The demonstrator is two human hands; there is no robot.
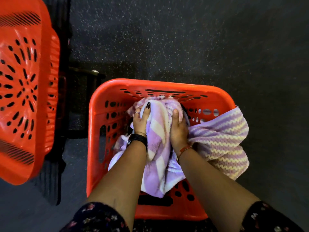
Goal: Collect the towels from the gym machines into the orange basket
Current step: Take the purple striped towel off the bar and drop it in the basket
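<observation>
An orange basket [100, 104] with perforated walls stands on the dark floor right below me. Both hands are inside it, gripping a bunched purple-and-white checked towel [158, 141]. My left hand [141, 119] clasps the towel's left side, a black watch on the wrist. My right hand [178, 128] holds its right side, thumb up. A purple-and-cream zigzag striped towel [222, 139] hangs over the basket's right rim, half outside. More pale cloth lies under the checked towel; how many towels are there is hidden.
A second orange basket [23, 91] rests tilted at the left on a dark machine frame [61, 114], its holed bottom facing me. Black speckled rubber floor [184, 39] stretches ahead and to the right. A metal bar [87, 72] lies behind the basket's left corner.
</observation>
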